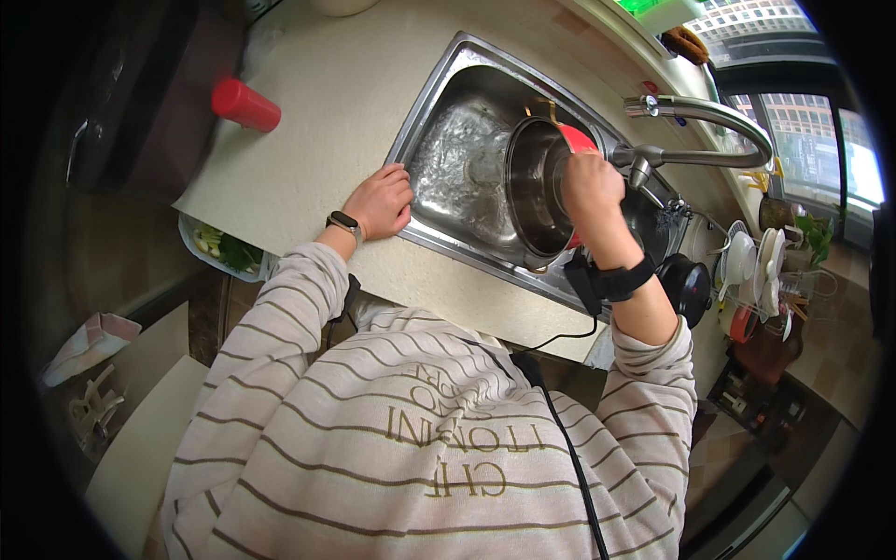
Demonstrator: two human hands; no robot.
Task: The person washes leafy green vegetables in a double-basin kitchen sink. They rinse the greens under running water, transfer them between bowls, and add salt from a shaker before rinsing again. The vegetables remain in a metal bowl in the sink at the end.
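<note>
A metal pot (535, 210) with a shiny inside and red outer parts stands tilted in the right half of the stainless steel sink (458, 129). My right hand (593, 183) is closed at the pot's right side, just below a red patch. A gold-coloured handle (553, 110) shows at the pot's far edge. On the sink's left rim rests my left hand (381, 201), its fingers together and bent. Whether it grips the rim is not clear. The sink floor left of the pot looks wet.
A chrome faucet (700, 126) arches behind the sink. Right of it are a black lidded pot (689, 287) and a rack of white dishes (770, 262). A red cylindrical container (246, 105) lies on the left counter (329, 105). Below hangs a bin with green scraps (234, 252).
</note>
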